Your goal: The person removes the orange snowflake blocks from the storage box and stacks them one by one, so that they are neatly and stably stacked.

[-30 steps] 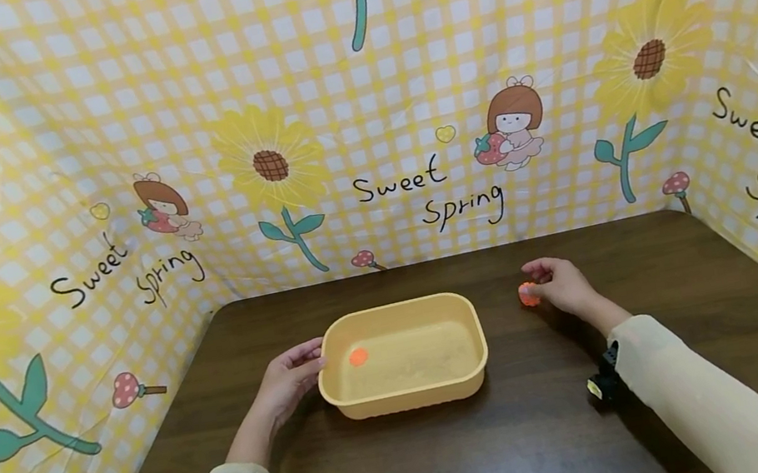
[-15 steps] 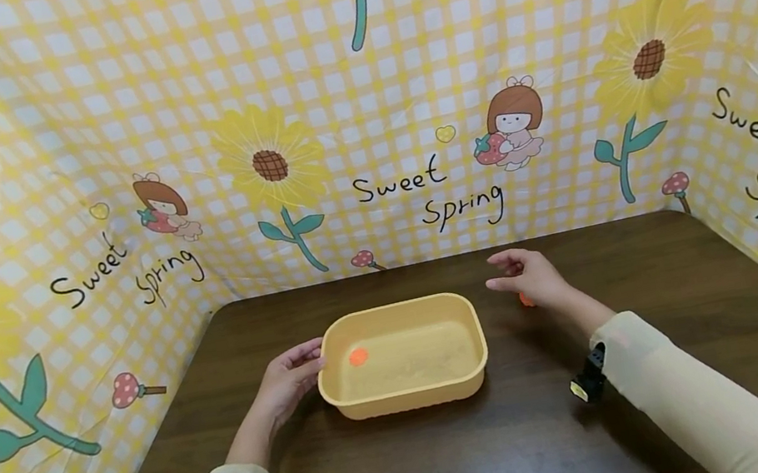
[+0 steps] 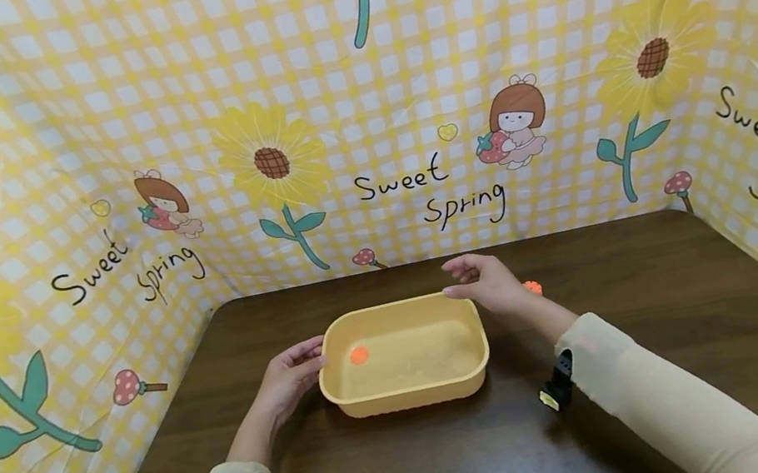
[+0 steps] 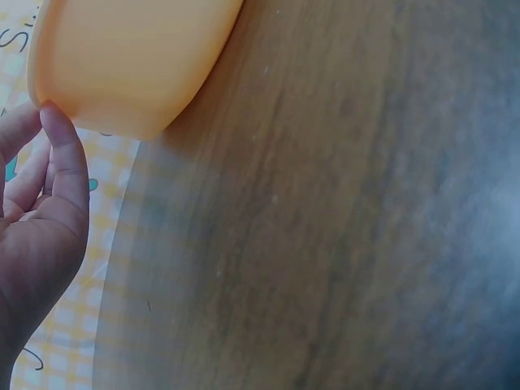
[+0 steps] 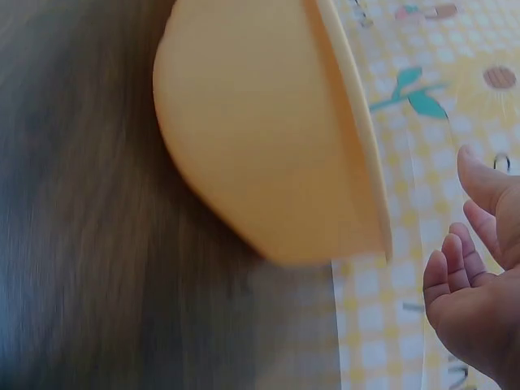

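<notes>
A yellow plastic tub (image 3: 415, 397) with rounded corners stands on the table in the head view. My left hand (image 3: 293, 378) pinches its left rim between thumb and fingers; the left wrist view shows the thumb (image 4: 61, 138) right at the rim. Inside the tub, toward the left, lies a small bright orange piece (image 3: 358, 355) with a rounded outline. My right hand (image 3: 490, 283) holds nothing, fingers loosely bent, and overlaps the tub's back right corner. Behind the right wrist, a second orange piece (image 3: 533, 288) with a bumpy edge lies on the table, partly covered.
The dark wooden table (image 3: 419, 466) ends at the back against a yellow checked cloth (image 3: 359, 122) printed with sunflowers, which also hangs along both sides. Black cameras are strapped to both wrists, the right camera (image 3: 556, 387) close over the table.
My right hand has let go of the orange piece on the table and moved left to the tub's back right corner. The left hand and the tub have stayed put.
</notes>
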Demonstrator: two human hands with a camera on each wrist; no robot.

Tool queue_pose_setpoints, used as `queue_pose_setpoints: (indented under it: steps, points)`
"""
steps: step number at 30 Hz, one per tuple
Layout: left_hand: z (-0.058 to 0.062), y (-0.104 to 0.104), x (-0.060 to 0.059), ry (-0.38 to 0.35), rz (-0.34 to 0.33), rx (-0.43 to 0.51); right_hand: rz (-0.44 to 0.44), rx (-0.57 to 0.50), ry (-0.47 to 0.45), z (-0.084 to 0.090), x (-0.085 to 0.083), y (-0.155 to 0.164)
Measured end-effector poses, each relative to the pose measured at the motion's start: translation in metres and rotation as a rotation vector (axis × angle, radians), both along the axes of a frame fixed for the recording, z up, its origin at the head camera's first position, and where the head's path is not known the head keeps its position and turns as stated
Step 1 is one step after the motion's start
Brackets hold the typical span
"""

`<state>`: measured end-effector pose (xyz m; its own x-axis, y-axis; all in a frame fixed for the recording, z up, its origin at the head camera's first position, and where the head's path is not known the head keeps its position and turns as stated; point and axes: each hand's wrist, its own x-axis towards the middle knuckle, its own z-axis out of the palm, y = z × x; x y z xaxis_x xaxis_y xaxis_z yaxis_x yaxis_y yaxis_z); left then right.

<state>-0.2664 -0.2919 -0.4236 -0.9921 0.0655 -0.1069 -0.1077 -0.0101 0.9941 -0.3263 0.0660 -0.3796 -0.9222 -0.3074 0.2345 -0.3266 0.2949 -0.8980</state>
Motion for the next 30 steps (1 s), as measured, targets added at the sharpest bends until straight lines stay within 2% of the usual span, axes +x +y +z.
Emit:
queue_pose_setpoints:
  steps: [5, 12, 23, 30]
  points:
    - [-0.004, -0.001, -0.002, 0.017, 0.005, -0.013, 0.039, -0.034, -0.018, 0.000, 0.004, -0.026]
    - [-0.003, -0.001, -0.002, 0.002, 0.018, -0.008, 0.079, -0.042, -0.024, -0.001, 0.009, -0.060]
    - [-0.004, -0.002, -0.003, 0.018, 0.009, 0.009, 0.162, -0.072, -0.074, -0.010, 0.012, -0.102]
    - [-0.005, -0.002, -0.003, 0.016, 0.017, 0.018, 0.154, -0.073, -0.088, -0.018, 0.014, -0.123]
